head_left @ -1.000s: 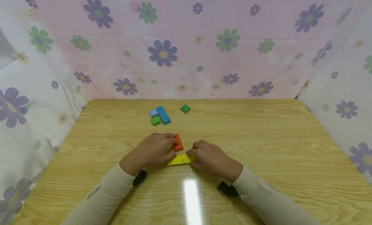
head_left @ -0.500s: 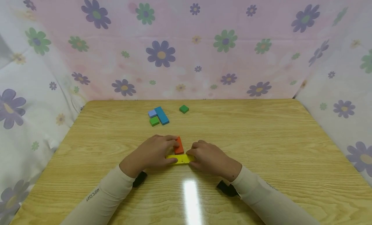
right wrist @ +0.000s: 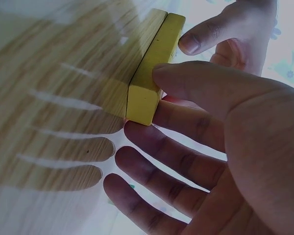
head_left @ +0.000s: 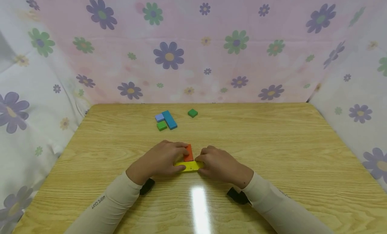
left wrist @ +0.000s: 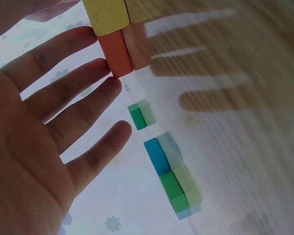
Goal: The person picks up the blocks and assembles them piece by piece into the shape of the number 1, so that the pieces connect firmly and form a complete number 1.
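Note:
A yellow bar-shaped block [head_left: 190, 166] lies crosswise on the table, with an orange-red block [head_left: 188, 153] standing out from its far side, the two seemingly touching. My left hand [head_left: 158, 160] lays its fairly straight fingers against the red block, the thumb at the yellow block. In the left wrist view those fingertips [left wrist: 104, 67] meet the side of the red block [left wrist: 116, 55]. My right hand [head_left: 222, 165] pinches the right end of the yellow block [right wrist: 154, 73] between thumb and fingers. The red block's left part is hidden under the left fingers.
Farther back on the wooden table [head_left: 257, 133] lie a blue block [head_left: 169, 120], a small lilac block [head_left: 159, 117] and a light green block [head_left: 161, 125] close together. A dark green block [head_left: 192, 113] lies apart to their right. Flowered cloth [head_left: 187, 59] hangs behind.
The red block has slid nearer and to the right, up to the yellow block, under my left fingers. My left thumb has shifted slightly along the yellow block; my right hand stays almost still.

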{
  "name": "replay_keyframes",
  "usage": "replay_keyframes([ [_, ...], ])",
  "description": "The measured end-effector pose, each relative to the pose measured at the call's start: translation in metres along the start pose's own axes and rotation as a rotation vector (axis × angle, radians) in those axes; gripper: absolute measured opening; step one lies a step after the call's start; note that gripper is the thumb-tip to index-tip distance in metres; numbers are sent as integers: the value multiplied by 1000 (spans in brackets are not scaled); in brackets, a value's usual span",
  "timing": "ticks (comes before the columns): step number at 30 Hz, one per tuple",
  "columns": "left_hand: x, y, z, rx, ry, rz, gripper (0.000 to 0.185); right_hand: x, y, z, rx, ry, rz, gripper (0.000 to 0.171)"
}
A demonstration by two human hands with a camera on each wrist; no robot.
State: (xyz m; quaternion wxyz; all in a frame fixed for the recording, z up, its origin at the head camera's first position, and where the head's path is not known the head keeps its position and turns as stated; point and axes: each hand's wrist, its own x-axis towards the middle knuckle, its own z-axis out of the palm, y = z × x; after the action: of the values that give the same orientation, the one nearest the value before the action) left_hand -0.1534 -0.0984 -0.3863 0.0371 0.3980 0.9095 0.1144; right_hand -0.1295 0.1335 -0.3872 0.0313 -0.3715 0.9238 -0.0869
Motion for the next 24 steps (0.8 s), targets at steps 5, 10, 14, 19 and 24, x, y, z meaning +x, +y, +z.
replay_keyframes([
  [5,-1,0,-1,16,4,-2,35,0,0,-1,2,0,0,26],
  [10,-1,0,-1,11,13,3,35,0,-1,-2,3,-9,3,25],
  [14,-1,0,-1,14,23,9,35,0,-1,-2,7,-14,9,24],
  [19,-1,0,0,20,23,14,34,0,-1,-1,13,-12,9,25],
  [24,-1,0,-1,20,23,13,34,0,0,-1,12,-10,2,26],
])
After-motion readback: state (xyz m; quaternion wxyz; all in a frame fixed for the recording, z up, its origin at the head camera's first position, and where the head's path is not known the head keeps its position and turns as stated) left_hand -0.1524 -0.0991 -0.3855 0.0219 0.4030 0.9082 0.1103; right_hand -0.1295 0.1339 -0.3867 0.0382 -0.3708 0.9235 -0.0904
